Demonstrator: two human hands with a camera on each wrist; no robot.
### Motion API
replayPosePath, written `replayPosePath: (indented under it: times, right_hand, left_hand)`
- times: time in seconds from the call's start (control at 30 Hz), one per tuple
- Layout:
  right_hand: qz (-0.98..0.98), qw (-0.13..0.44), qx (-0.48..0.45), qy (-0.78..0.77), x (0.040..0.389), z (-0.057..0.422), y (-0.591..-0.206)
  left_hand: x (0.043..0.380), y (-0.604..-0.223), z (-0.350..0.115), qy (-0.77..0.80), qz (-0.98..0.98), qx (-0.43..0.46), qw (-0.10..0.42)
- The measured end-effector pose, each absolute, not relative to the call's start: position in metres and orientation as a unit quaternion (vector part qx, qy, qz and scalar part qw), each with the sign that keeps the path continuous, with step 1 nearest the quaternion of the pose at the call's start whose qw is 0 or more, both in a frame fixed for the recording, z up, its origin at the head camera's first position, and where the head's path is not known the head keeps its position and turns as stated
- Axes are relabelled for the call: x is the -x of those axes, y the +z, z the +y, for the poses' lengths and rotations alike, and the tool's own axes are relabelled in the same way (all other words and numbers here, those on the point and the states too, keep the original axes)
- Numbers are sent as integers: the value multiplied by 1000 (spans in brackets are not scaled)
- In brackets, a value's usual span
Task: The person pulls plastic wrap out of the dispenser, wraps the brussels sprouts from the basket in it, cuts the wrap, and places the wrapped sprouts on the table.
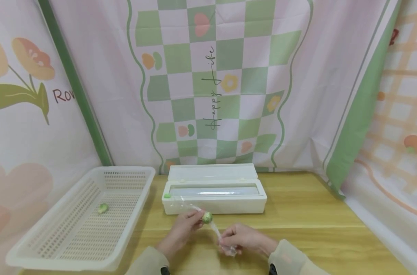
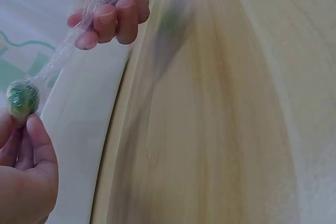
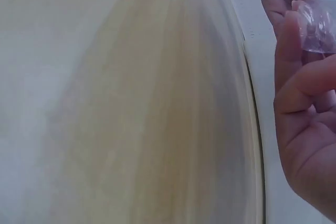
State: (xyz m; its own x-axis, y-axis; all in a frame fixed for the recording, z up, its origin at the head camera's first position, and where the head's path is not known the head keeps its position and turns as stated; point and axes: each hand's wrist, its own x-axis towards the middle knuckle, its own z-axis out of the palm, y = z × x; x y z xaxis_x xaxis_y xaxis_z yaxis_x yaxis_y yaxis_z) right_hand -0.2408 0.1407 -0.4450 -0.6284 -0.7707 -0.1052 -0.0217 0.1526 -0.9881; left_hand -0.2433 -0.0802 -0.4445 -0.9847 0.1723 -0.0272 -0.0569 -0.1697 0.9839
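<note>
A small green Brussels sprout [image 1: 207,217], covered in clear plastic wrap [image 2: 62,52], hangs between my two hands above the table. My left hand [image 1: 185,228] pinches the wrap close against the sprout's left side, thumb and fingers together. On the other side the wrap runs in a narrow twisted strand to my right hand [image 1: 245,237], whose curled fingers grip its bunched end. In the left wrist view the sprout [image 2: 23,98] sits just above the left fingertips. The right wrist view shows crumpled wrap [image 3: 318,27] at the right fingers; the sprout is not visible there.
Behind the hands stands a white plastic-wrap box [image 1: 213,205] with its lid [image 1: 213,172] raised, a roll inside and a green slider [image 1: 166,195] at its left. A white perforated basket [image 1: 127,233] on the left holds another sprout [image 1: 103,208]. Fabric curtains surround the wooden table [image 1: 308,229].
</note>
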Motion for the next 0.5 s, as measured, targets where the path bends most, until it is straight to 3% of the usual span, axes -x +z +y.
replayPosePath:
  times: [0.5]
  right_hand:
    - [751,191,259,-576,237,141,-433]
  left_hand:
    - [241,-440,-81,757,647,-41,75]
